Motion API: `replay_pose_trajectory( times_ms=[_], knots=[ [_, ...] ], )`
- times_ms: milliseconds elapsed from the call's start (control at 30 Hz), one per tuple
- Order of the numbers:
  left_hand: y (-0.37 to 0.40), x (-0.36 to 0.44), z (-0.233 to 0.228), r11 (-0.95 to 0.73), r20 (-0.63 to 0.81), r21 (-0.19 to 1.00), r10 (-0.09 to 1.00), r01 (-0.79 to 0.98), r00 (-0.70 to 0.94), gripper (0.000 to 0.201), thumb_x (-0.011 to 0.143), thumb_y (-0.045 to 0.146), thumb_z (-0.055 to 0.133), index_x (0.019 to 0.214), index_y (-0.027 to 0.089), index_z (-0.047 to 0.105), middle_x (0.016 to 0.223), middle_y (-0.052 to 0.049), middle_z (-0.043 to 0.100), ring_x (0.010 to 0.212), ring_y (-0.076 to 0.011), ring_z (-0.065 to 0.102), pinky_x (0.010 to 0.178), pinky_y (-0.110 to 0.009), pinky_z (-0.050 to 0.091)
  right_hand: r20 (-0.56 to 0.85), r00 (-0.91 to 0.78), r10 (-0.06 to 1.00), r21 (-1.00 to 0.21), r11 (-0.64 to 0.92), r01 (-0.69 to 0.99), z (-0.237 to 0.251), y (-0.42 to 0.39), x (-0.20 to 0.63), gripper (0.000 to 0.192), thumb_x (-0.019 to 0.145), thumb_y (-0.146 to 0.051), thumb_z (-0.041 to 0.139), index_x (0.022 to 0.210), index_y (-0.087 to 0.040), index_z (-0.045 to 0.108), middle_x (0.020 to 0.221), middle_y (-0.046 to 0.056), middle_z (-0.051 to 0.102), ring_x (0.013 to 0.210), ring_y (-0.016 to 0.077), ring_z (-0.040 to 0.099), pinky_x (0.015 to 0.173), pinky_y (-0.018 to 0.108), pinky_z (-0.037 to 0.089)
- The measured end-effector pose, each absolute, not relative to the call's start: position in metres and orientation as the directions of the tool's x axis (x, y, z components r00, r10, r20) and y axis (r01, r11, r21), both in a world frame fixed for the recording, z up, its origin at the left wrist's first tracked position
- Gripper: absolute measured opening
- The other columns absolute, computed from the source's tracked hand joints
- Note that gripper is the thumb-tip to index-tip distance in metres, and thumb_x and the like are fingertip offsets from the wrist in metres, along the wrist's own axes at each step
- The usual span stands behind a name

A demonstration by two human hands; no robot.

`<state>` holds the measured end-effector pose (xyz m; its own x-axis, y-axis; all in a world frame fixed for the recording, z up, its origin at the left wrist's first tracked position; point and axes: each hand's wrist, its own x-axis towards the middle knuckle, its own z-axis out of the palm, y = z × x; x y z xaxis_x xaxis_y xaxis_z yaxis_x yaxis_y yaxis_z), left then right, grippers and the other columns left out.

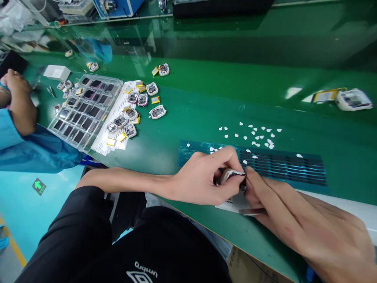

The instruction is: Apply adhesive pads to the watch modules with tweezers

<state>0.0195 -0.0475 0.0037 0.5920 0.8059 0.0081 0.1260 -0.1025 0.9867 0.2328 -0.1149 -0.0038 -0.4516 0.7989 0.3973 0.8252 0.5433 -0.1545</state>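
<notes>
A small grey-white part sits pinched between thumb and fingers of the left hand, held just above the near edge of the green bench. The right hand comes in from the right, its fingertips pressed against the same part; whether it pinches something tiny there cannot be told. A pair of metal tweezers lies under the right hand, on or just above a white sheet at the bench edge.

Just behind the hands lies a dark blue strip sheet with rows of slots; a few white bits rest on it. Beyond it a scatter of peeled white backing bits lies on the bench, which suggests many pieces have been handled already. Most of the sheet looks dark and full, so plenty seems left, though that is a guess.

Farther left, a cluster of small white-cased modules with yellow tabs lies loose on paper, beside a clear tray of dark rectangular pieces. Whether those modules are finished or waiting is unclear. One more module with a yellow-edged pack sits well apart at far right.

At far left a co-worker's arm in a blue sleeve rests by the tray.
</notes>
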Motion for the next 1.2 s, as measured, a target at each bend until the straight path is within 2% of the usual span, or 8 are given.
replay_pose_trajectory(
  times_ms=[100,200,300,467,733,967,1067,1200],
  knots=[
    [-0.047,0.019,0.002,-0.13,0.022,0.982,0.8,0.138,0.599,0.012,0.088,0.027,0.059,0.087,0.022,0.048,0.058,0.009,0.052,0.048,-0.0051,0.049,0.05,-0.019,0.037,0.472,-0.507,0.722,-0.129,0.625,0.77,0.0,-0.108,0.231,0.065,0.102,-0.022,0.053,0.164,-0.032,0.037,0.091,-0.003,0.081,0.053,0.0136,0.066,0.043,0.029,0.046],
    [-0.046,0.019,0.003,-0.171,0.074,0.981,0.776,0.096,0.627,0.008,0.088,0.023,0.057,0.087,0.022,0.049,0.061,0.008,0.054,0.05,-0.0051,0.049,0.052,-0.019,0.038,0.493,-0.261,0.83,-0.4,0.483,0.779,0.007,-0.103,0.225,0.029,0.099,-0.024,0.061,0.12,-0.04,0.074,0.085,-0.007,0.08,0.058,0.0125,0.069,0.046,0.026,0.048],
    [-0.044,0.018,0.006,-0.217,0.107,0.972,0.75,0.09,0.653,0.005,0.089,0.021,0.054,0.09,0.021,0.049,0.065,0.008,0.053,0.052,-0.0053,0.048,0.053,-0.02,0.038,0.411,-0.175,0.894,-0.58,0.405,0.706,0.012,-0.099,0.221,0.011,0.099,-0.034,0.065,0.096,-0.032,0.076,0.076,-0.006,0.077,0.051,0.0114,0.065,0.047,0.023,0.049],
    [-0.039,0.016,0.006,-0.199,0.074,0.977,0.637,0.071,0.768,0.011,0.096,0.027,0.055,0.099,0.021,0.047,0.079,0.002,0.065,0.065,-0.0089,0.06,0.064,-0.023,0.049,0.276,-0.117,0.954,-0.716,0.286,0.637,0.015,-0.095,0.217,0.022,0.097,-0.044,0.067,0.083,-0.028,0.067,0.058,-0.009,0.062,0.04,0.0077,0.047,0.037,0.021,0.037],
    [-0.022,0.01,0.022,-0.168,-0.035,0.976,0.517,0.141,0.855,0.02,0.096,0.037,0.068,0.104,0.019,0.061,0.093,-0.002,0.078,0.079,-0.012,0.069,0.073,-0.023,0.052,0.227,0.03,0.974,-0.745,0.153,0.649,0.017,-0.103,0.216,0.031,0.095,-0.053,0.065,0.072,-0.031,0.067,0.059,-0.004,0.065,0.045,0.0139,0.057,0.045,0.028,0.045],
    [0.009,-0.005,0.033,-0.419,-0.075,0.882,0.327,0.216,0.942,0.014,0.097,0.031,0.069,0.088,0.02,0.072,0.08,0.002,0.075,0.064,-0.0089,0.059,0.065,-0.023,0.043,-0.006,0.157,0.988,-0.969,-0.044,0.242,0.016,-0.096,0.224,0.059,0.097,-0.071,0.046,0.068,-0.031,0.078,0.057,0.008,0.066,0.047,0.0222,0.06,0.04,0.036,0.043],
    [0.012,-0.006,0.024,-0.53,-0.129,0.815,0.232,0.236,0.964,0.015,0.1,0.034,0.063,0.095,0.023,0.071,0.081,0.0,0.075,0.067,-0.0123,0.06,0.063,-0.026,0.039,0.056,0.185,0.981,-0.933,-0.015,0.36,0.016,-0.094,0.224,0.065,0.094,-0.081,0.045,0.06,-0.033,0.074,0.058,0.007,0.066,0.054,0.023,0.063,0.046,0.038,0.051],
    [0.011,-0.005,0.016,-0.567,-0.175,0.78,0.21,0.266,0.962,0.016,0.102,0.034,0.059,0.1,0.022,0.069,0.074,0.002,0.069,0.065,-0.0137,0.056,0.063,-0.028,0.035,-0.091,0.137,0.986,-0.884,-0.144,0.446,0.017,-0.092,0.227,0.069,0.098,-0.077,0.042,0.055,-0.034,0.073,0.053,0.004,0.065,0.041,0.0177,0.057,0.037,0.032,0.045]
  ],
)
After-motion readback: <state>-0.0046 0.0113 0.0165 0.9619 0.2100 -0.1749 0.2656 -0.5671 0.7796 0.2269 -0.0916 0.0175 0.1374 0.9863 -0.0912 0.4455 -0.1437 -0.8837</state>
